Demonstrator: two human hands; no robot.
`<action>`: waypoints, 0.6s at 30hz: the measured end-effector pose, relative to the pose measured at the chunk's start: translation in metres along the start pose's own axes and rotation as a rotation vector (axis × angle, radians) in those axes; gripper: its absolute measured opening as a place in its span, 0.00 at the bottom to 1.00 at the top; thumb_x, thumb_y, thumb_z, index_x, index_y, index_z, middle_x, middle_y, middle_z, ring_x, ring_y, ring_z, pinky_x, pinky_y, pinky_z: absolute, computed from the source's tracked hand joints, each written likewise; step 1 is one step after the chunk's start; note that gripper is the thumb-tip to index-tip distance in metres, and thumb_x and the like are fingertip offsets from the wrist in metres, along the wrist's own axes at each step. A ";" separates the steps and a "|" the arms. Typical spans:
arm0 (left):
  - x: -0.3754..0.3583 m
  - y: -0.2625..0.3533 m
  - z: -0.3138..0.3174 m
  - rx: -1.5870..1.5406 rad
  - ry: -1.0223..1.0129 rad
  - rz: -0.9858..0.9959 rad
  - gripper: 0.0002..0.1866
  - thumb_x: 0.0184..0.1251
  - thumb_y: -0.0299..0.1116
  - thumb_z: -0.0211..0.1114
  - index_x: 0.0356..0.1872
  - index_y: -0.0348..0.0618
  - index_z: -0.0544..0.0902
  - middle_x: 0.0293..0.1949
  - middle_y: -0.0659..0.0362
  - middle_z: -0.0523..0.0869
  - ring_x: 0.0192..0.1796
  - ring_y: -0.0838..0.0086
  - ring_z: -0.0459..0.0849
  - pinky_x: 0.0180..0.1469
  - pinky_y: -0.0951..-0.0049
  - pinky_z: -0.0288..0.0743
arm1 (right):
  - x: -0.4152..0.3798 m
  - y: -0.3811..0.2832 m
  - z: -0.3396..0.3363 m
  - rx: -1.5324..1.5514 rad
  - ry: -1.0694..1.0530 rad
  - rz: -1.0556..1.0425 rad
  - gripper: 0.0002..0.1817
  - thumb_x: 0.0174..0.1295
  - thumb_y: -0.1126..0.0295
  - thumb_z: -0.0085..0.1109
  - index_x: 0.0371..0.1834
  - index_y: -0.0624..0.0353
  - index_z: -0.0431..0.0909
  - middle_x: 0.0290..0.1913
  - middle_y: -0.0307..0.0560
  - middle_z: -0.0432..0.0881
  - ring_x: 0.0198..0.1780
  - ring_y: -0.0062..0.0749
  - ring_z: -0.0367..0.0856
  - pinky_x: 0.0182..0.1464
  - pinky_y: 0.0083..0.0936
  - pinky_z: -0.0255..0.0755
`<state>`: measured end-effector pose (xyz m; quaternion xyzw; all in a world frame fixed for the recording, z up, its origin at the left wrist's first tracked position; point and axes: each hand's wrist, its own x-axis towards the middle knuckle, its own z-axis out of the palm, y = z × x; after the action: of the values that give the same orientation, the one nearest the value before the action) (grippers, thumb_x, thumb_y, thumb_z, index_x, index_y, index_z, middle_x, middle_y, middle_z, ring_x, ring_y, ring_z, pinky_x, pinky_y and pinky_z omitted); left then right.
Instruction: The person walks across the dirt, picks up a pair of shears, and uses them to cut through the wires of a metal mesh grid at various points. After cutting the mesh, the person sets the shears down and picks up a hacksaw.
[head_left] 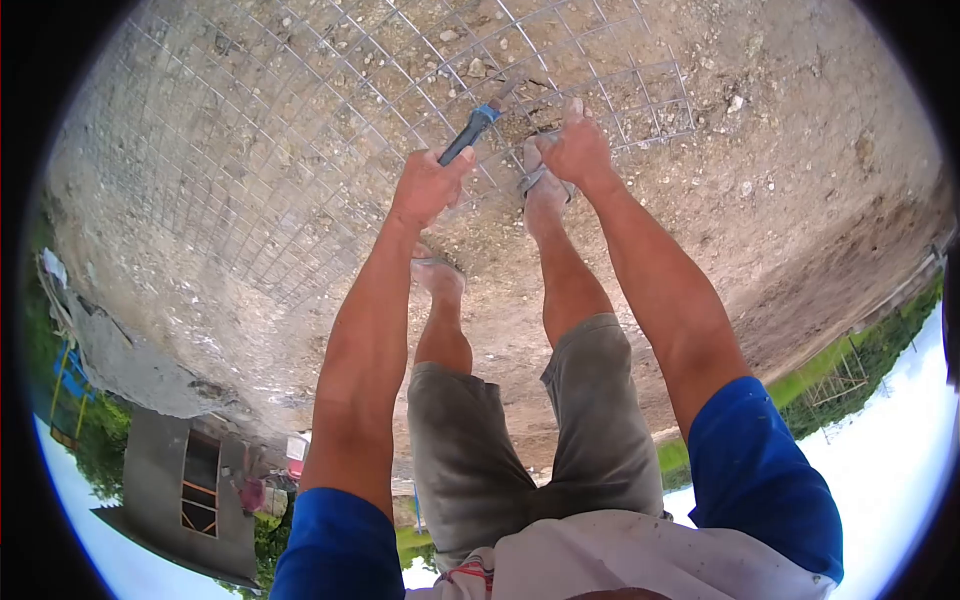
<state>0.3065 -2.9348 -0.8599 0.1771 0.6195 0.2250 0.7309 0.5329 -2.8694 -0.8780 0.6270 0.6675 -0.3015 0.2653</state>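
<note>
My left hand [433, 186] is closed around a tool with a dark handle and a blue band [468, 134]. A brownish end of the tool points up and right, over the wire mesh [402, 72] lying on the ground. My right hand [580, 152] is low beside my sandalled foot [543, 190], near the mesh's near edge. Its fingers are bent together, with one reaching over the mesh; what they grip, if anything, is hidden. The mesh is a grid of thin metal bars.
Stony brown soil [800, 130] surrounds the mesh. My other foot [438, 275] stands behind the left hand. A grey building [155, 475] with a barred window is at the lower left, near a grey mound [130, 345]. Green growth [845, 372] borders the ground at right.
</note>
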 end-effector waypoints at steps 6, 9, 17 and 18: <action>0.013 0.054 -0.101 0.041 0.092 0.251 0.28 0.59 0.58 0.66 0.22 0.40 0.77 0.13 0.65 0.70 0.16 0.82 0.68 0.19 0.76 0.61 | -0.021 -0.009 -0.015 0.023 0.004 0.003 0.42 0.57 0.48 0.59 0.66 0.71 0.60 0.59 0.68 0.72 0.60 0.59 0.72 0.62 0.41 0.67; -0.040 0.103 -0.111 0.366 0.173 0.293 0.28 0.58 0.61 0.65 0.21 0.43 0.74 0.13 0.67 0.68 0.15 0.82 0.66 0.19 0.77 0.60 | -0.012 -0.006 0.014 -0.212 0.275 -0.033 0.40 0.59 0.48 0.57 0.65 0.71 0.62 0.59 0.68 0.73 0.57 0.57 0.76 0.59 0.42 0.70; -0.149 0.033 -0.054 -0.831 -0.384 -0.243 0.30 0.71 0.63 0.41 0.19 0.49 0.64 0.12 0.67 0.57 0.13 0.80 0.57 0.16 0.75 0.54 | -0.066 -0.132 -0.037 1.864 -0.254 -0.190 0.31 0.68 0.42 0.41 0.49 0.63 0.72 0.38 0.49 0.80 0.32 0.32 0.82 0.33 0.26 0.77; -0.159 0.031 -0.041 -0.803 -0.227 -0.235 0.28 0.72 0.61 0.43 0.22 0.48 0.67 0.13 0.68 0.58 0.13 0.82 0.57 0.15 0.77 0.54 | -0.073 -0.135 -0.042 1.733 -0.256 -0.177 0.30 0.68 0.43 0.41 0.49 0.63 0.73 0.37 0.49 0.80 0.30 0.32 0.81 0.33 0.28 0.76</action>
<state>0.2415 -2.9964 -0.7188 -0.1694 0.4146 0.3424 0.8259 0.4045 -2.8919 -0.7867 0.5152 0.2153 -0.7893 -0.2553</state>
